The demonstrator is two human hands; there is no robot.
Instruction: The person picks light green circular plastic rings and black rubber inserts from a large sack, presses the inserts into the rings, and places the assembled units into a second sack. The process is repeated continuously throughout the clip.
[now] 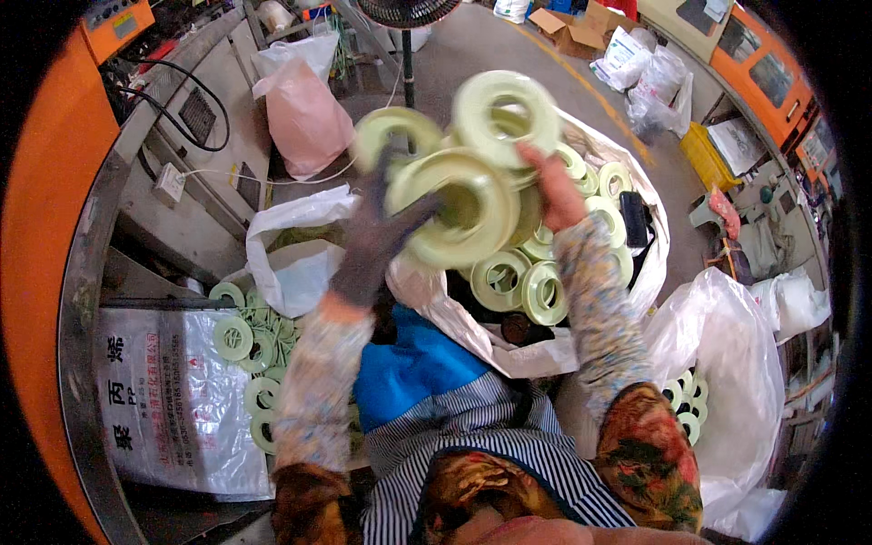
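Observation:
Above an open white sack [656,213], I hold several pale green flanged plastic rings bunched together. My left hand [374,218], in a dark glove, grips a large flanged ring [493,178] with fingers through its hole. Another ring [400,118] sits at that hand's far side, blurred by motion. My bare right hand [558,189] pinches the rim of an upper flanged ring [472,104], its thumb on the face. Below the hands, similar rings [545,309] lie piled in the sack. A black rectangular object [634,220] rests at the sack's right side.
At left, more green parts [234,336] lie beside a printed white bag [182,400]. A clear plastic bag [727,354] with rings stands at right. A pink sack [304,123], a fan on a pole [408,68] and a yellow crate [707,159] are farther off.

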